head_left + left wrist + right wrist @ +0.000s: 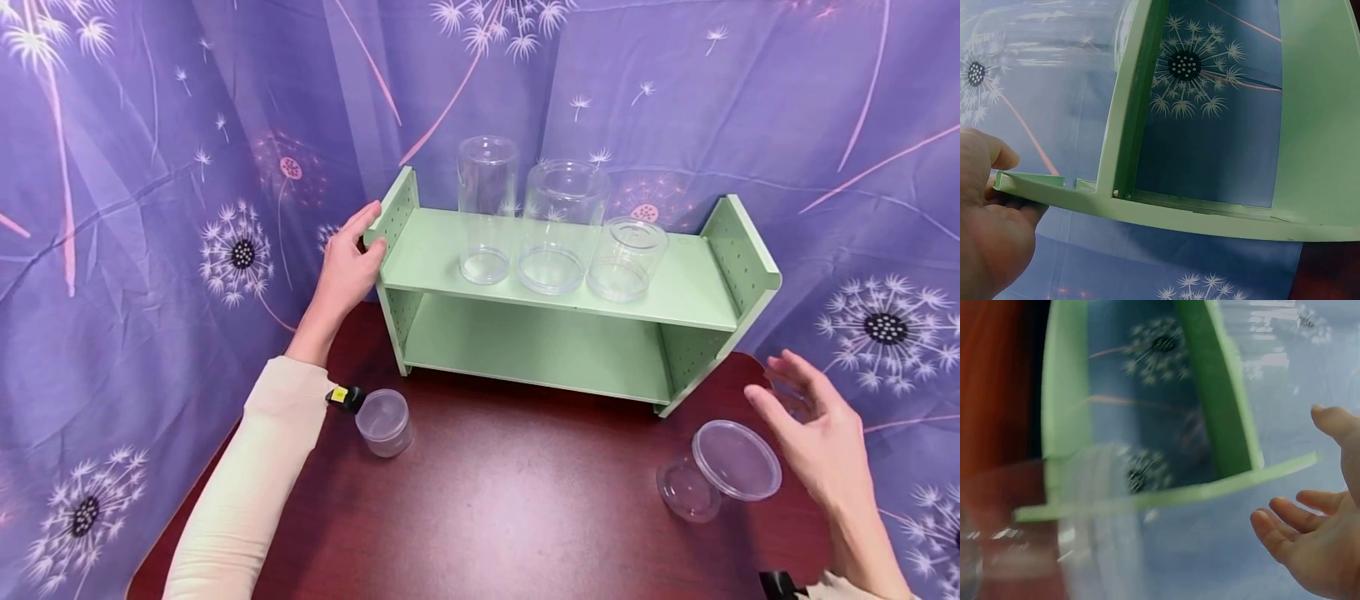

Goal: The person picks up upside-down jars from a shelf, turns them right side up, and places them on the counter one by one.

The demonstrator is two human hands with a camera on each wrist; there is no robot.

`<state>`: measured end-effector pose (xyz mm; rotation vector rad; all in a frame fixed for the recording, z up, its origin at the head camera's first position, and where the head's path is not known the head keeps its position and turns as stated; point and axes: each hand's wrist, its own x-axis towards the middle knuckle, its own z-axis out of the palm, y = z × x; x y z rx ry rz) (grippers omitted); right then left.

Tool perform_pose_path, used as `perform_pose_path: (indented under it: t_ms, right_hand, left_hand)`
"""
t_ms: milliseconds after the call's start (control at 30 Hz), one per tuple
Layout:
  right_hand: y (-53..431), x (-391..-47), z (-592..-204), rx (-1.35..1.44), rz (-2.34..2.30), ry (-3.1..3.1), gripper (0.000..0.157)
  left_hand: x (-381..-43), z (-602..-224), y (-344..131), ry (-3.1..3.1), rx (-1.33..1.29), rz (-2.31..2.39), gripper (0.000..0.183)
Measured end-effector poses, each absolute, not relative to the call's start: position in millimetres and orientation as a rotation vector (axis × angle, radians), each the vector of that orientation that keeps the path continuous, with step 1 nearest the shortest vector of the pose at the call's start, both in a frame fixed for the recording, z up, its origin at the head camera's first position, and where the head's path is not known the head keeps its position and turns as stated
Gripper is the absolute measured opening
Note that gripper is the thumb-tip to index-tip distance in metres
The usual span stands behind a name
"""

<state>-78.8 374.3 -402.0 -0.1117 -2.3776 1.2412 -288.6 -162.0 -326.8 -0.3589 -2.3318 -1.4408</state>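
Observation:
A green two-tier shelf [540,342] stands on the table. My left hand [352,258] grips the top of its left side panel, thumb on one face and fingers round the other, as the left wrist view shows. On the upper tier stand three clear jars: a tall narrow jar [487,208], a wide jar [564,225] and a short jar [628,258]. My right hand [821,433] is in the air off the shelf's right end, fingers spread and holding nothing. Just left of it, a clear jar with a wide translucent lid [737,460] stands on the table.
A small lidded jar [384,423] sits on the dark red table [510,500] beside my left wrist. Purple dandelion-print curtains [150,208] close in behind the shelf and on both sides. The lower tier [540,337] lies open toward me.

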Motion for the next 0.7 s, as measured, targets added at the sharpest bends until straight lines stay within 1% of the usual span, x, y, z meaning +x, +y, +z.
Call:
perform_pose_path:
  t_ms: [200,333,567,700]
  right_hand:
    - [354.4,-99.7,-367.8,-0.072,1.426,-2.214,0.058]
    - [340.6,-112.5,-347.1,0.005,1.572,-2.075,0.056]
    - [319.3,-141.4,-324.7,0.033,1.402,-2.179,0.057]
    - [308.3,-159.3,-318.2,0.010,1.403,-2.217,0.061]
  left_hand:
    - [-286.9,-324.3,-160.6,-2.349,-0.341,-1.447,0.056]
    - [-286.5,-323.7,-160.2,-2.347,-0.343,-1.454,0.056]
    - [-286.6,-325.2,-161.1,-2.339,-0.340,-1.463,0.056]
    - [-287.3,-325.1,-160.4,-2.343,-0.338,-1.470,0.056]
